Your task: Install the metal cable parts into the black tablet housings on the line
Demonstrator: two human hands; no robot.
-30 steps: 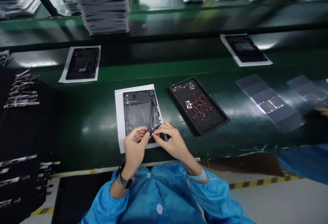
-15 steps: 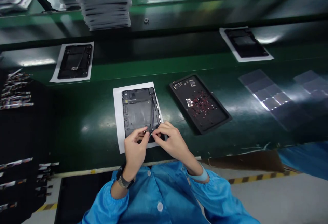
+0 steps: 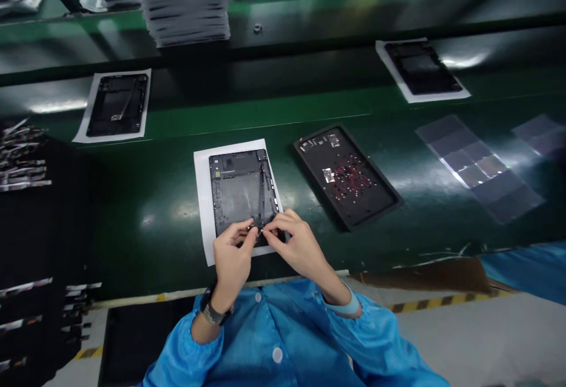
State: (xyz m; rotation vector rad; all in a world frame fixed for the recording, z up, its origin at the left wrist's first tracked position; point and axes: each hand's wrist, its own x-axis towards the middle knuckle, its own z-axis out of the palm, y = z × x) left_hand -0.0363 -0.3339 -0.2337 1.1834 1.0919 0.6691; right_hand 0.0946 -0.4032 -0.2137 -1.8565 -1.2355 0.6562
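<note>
A black tablet back housing [image 3: 239,189] lies open side up on a white sheet [image 3: 203,210] in front of me. Over its near edge, my left hand [image 3: 233,254] is closed in a pinch, with a tiny dark part partly showing at the fingertips. Just to its right, my right hand [image 3: 300,245] also pinches at the same spot. Whatever sits between its fingers is too small to name. A dark flat cable [image 3: 262,192] runs along the housing's right side towards my fingertips, which cover the near right corner.
Right of the housing is a black tray [image 3: 375,207] with small red-wired parts. Clear plastic sheets [image 3: 481,169] lie farther right. Two more housings, one at far left [image 3: 117,105] and one at far right [image 3: 423,68], rest on white sheets. Strip-like parts [image 3: 24,174] hang at left.
Both far housings have shifted left along the bench, the left one more visibly. My hands keep their pinch at nearly the same spot. The view has tilted slightly.
</note>
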